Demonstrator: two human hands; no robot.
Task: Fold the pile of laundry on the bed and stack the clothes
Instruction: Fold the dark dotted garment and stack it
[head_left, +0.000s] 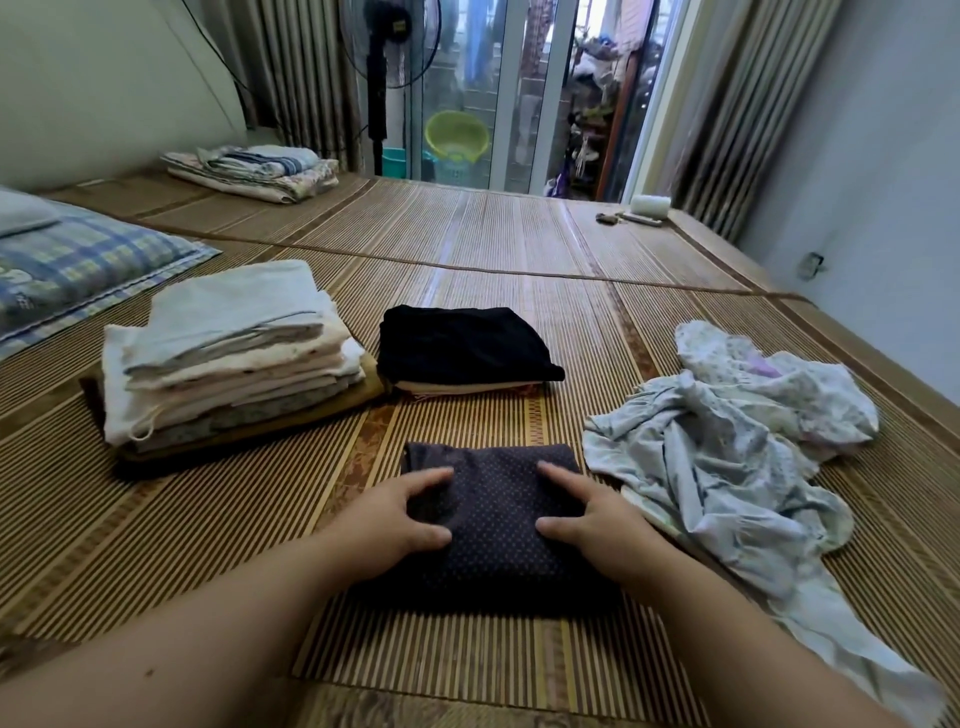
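A folded dark dotted garment (493, 525) lies on the bamboo mat (208, 545) right in front of me. My left hand (400, 514) rests on its left side and my right hand (592, 519) on its right side, fingers spread flat. To the right lies a loose heap of pale floral clothes (727, 436). A tall stack of folded light clothes (228, 358) stands at the left. Beside it sits a small stack topped by a folded black garment (462, 343).
A plaid pillow (78, 260) lies at the far left. Folded bedding (254, 169) sits at the mat's back left, near a standing fan (379, 78). A white roll (649, 205) and small items lie at the back right. A wall runs along the right.
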